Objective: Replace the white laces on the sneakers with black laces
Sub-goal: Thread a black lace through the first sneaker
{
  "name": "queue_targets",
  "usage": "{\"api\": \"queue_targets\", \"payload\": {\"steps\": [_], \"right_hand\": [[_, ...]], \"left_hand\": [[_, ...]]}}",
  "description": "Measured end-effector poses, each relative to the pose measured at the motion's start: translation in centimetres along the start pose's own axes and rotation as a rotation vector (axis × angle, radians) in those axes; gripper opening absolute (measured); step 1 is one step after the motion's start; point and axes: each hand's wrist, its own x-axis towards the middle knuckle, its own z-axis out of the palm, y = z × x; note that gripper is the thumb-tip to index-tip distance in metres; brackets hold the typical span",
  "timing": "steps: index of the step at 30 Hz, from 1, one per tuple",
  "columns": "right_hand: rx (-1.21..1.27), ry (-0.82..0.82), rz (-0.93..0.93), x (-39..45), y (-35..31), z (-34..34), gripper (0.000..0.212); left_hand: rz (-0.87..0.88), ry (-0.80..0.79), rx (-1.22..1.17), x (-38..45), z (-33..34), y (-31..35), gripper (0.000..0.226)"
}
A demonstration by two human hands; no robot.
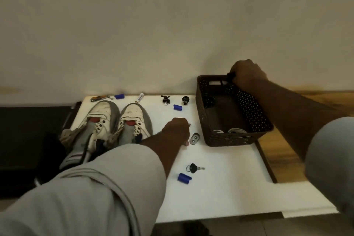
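Sneakers [115,122] sat unlaced on desk [220,188]. Your right hand [246,75] gripped something dark at the basket [229,140] rim; left hand [177,130], fingers curled, pinched a small metal item.

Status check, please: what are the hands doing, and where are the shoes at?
Right hand grips something dark over the basket. Left hand curled on the board. Sneakers unlaced. Key nearby.

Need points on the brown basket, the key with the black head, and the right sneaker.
brown basket [228,141], head view, on its near front wall.
key with the black head [192,168], head view, on the round black head.
right sneaker [134,111], head view, on the white toe cap.
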Motion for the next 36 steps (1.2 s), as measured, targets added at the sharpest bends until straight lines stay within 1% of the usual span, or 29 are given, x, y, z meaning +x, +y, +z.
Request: {"api": "queue_targets", "payload": {"steps": [1,3,6,8,9,10,12,14,16,18,20,22,25,27,32,36], "right_hand": [[0.03,0.022,-0.022,-0.8,-0.7,-1.7,0.019],[0.08,0.071,-0.072,-2.7,-2.5,-5.0,0.016],[0.199,0.138,-0.121,-6.4,-6.3,-9.1,0.016],[0.306,0.185,-0.151,-9.8,-9.0,-11.1,0.017],[0.357,0.196,-0.163,-11.4,-10.1,-11.8,0.018],[0.402,0.195,-0.178,-13.5,-11.3,-12.0,0.019],[0.49,0.166,-0.201,-17.4,-13.5,-11.3,0.018],[0.632,0.111,-0.192,-21.0,-15.6,-9.5,0.014],[0.746,0.041,-0.116,-23.9,-17.3,-7.2,0.015],[0.81,-0.017,-0.042,-25.8,-18.3,-4.7,0.018],[0.868,-0.044,0.012,-26.7,-18.6,-2.6,0.018],[0.941,-0.031,0.084,-26.9,-18.5,-1.3,0.018],[1.037,0.016,0.16,-26.4,-18.4,0.0,0.02],[1.1,0.062,0.178,-26.3,-18.6,0.1,0.024],[1.194,0.16,0.152,-24.9,-19.2,1.4,0.027],[1.233,0.147,0.157,-24.4,-19.8,2.6,0.026]], "left_hand": [[0.008,0.01,-0.057,-1.2,-0.4,-0.2,0.056],[0.043,0.11,-0.199,-4.3,-1.4,-0.6,0.048],[0.127,0.415,-0.407,-10.7,-3.0,-2.8,0.043],[0.137,0.596,-0.513,-15.8,-3.3,-5.2,0.039],[0.114,0.653,-0.522,-17.9,-3.0,-6.3,0.037],[0.068,0.672,-0.519,-20.1,-2.5,-7.5,0.035],[-0.04,0.628,-0.516,-22.9,-0.5,-9.3,0.034],[-0.096,0.567,-0.512,-24.7,2.0,-10.4,0.034],[-0.107,0.564,-0.557,-25.3,3.9,-10.8,0.045],[-0.115,0.577,-0.662,-25.3,5.0,-10.8,0.059],[-0.071,0.582,-0.742,-24.6,5.4,-10.7,0.058],[-0.023,0.613,-0.757,-23.4,5.6,-10.8,0.045],[-0.018,0.659,-0.72,-21.7,5.7,-11.0,0.032],[0.012,0.671,-0.705,-21.2,5.7,-10.5,0.032],[0.037,0.632,-0.811,-18.6,6.2,-8.8,0.029],[0.097,0.608,-0.852,-18.1,6.3,-7.4,0.023]]}}
